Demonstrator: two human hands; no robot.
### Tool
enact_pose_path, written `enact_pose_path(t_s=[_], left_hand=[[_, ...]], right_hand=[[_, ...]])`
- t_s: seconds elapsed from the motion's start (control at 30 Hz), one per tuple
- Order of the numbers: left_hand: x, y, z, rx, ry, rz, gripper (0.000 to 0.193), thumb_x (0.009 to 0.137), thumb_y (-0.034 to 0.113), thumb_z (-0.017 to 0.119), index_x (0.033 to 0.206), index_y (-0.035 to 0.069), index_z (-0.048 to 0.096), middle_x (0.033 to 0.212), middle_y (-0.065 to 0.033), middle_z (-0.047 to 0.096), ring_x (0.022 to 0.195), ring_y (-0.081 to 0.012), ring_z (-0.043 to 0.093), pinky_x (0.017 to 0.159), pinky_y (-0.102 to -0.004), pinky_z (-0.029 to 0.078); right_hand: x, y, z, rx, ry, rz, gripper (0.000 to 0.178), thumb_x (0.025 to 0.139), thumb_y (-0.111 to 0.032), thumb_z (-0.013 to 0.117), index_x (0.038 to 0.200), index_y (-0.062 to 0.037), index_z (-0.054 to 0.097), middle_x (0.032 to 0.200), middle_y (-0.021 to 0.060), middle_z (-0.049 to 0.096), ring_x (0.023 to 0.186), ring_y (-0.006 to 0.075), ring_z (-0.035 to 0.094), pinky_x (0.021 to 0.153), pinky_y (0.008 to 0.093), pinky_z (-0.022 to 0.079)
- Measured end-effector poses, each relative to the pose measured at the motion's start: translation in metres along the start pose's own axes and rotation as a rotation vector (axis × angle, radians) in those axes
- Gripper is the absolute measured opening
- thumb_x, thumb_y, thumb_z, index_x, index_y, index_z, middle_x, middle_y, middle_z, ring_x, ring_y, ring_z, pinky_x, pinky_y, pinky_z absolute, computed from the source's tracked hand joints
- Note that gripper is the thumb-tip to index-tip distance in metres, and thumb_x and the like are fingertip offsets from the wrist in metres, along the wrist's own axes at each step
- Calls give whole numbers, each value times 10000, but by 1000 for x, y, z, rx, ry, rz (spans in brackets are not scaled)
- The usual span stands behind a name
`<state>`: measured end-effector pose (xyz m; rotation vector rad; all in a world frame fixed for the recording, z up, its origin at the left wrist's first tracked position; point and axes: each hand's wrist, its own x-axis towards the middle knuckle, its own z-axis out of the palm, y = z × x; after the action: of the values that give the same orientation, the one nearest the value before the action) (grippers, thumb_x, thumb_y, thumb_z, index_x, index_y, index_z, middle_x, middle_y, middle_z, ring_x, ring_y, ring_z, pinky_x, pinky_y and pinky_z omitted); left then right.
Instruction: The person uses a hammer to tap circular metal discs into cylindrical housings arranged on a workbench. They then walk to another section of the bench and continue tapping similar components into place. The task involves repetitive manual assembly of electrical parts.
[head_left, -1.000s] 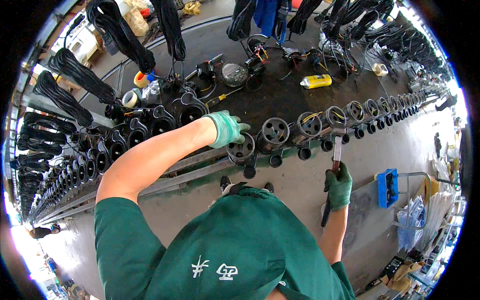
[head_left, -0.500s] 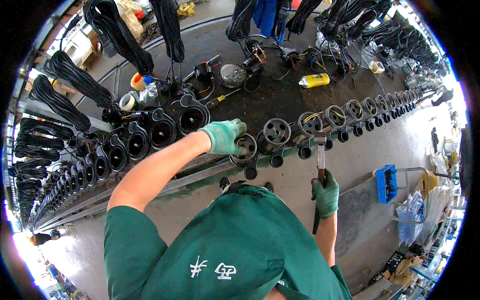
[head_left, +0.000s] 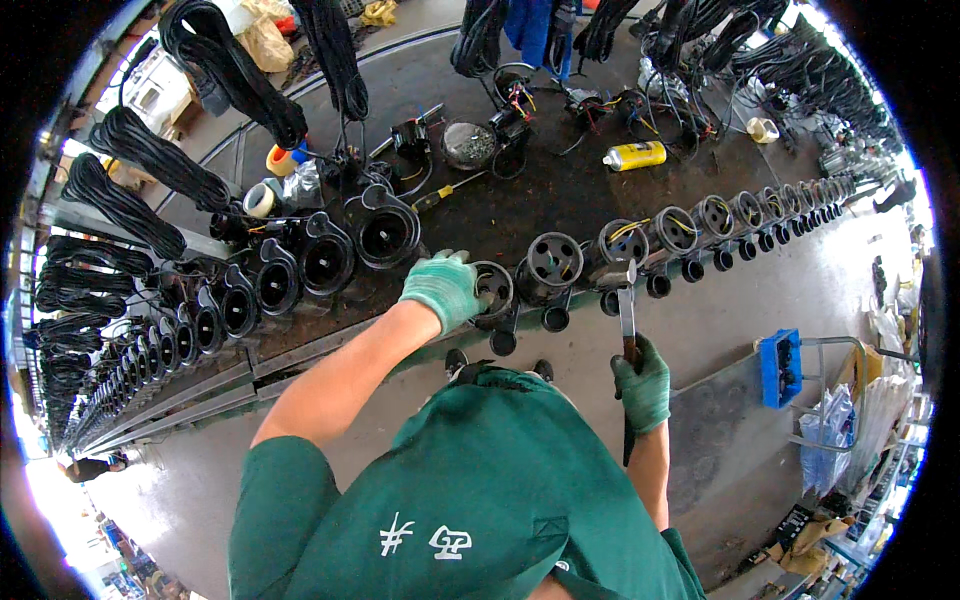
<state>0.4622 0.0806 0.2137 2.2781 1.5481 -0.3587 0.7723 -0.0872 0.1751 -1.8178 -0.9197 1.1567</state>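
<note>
My left hand (head_left: 443,289), in a green glove, is closed on the left side of a black round housing (head_left: 494,292) at the bench's front edge, with fingertips at its rim. That housing has holes in its top disc and a short side pipe below. In my right hand (head_left: 641,385), also gloved, is a hammer (head_left: 627,315), held upright by its handle. Its metal head is by the bench edge, in front of a housing with yellow wires (head_left: 624,243). Between my hands stands another black housing (head_left: 554,260) with a holed disc.
More black housings (head_left: 327,259) line the edge to both sides. On the bench lie a yellow can (head_left: 634,156), a screwdriver (head_left: 434,197), a bowl of small parts (head_left: 468,146) and tape rolls (head_left: 261,199). Coiled black cables (head_left: 232,72) hang behind. A blue crate (head_left: 780,368) is at right.
My left hand has slid a little left and down along the housing's side. The hammer and my right hand have shifted slightly left, bringing the hammer head nearer the middle housing.
</note>
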Motion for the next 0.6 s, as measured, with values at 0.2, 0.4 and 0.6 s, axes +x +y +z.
enact_pose_path(t_s=[0.2,0.4,0.6], left_hand=[[-2,-6,43,-403,171,-115,655,845,526,726,1256,17,706,1496,-220,546,1372,-369,525,1143,-437,440],[-1,9,45,-678,224,-263,599,837,409,817,1211,-40,685,1106,-250,720,1028,-380,703,921,-419,552],[3,11,68,-458,378,-227,559,882,381,750,1244,-38,674,1393,-248,598,1254,-387,603,1072,-428,491]], right_hand=[[4,2,-4,-33,-31,7,490,902,-90,690,1382,-31,611,873,9,626,660,71,529,538,260,463],[5,1,-8,-6,-76,20,464,910,-96,684,1364,-28,617,830,-1,613,617,67,523,525,260,466],[3,2,-6,36,-125,-19,445,915,-111,679,1348,-23,624,793,4,607,582,68,524,504,262,459]])
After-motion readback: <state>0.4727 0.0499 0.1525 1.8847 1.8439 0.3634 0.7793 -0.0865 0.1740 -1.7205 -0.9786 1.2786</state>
